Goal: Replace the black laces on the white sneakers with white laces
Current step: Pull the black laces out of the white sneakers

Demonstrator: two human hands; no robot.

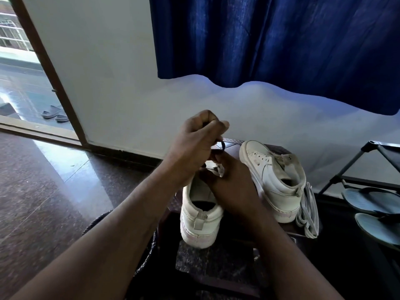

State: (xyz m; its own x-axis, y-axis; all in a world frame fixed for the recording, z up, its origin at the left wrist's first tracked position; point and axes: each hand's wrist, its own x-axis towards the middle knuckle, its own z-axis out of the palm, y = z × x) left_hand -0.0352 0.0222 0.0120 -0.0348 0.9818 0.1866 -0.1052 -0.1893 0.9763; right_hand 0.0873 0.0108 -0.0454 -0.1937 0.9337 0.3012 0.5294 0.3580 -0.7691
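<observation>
Standing on the dark table are two white sneakers: the near sneaker and, just right of it, the second sneaker. The left hand, fist curled, grips the one black lace above the near sneaker. The right hand grips the near sneaker's upper. One white lace bundle lies farther right, at the table edge.

We see our left hand raised, its fingers curled round a black lace. Just below it, our right hand grips the near sneaker at its throat. The second sneaker lies tilted to the right on the dark table, with bundled white laces touching its right side. Blue sandals sit on a rack at far right.
</observation>
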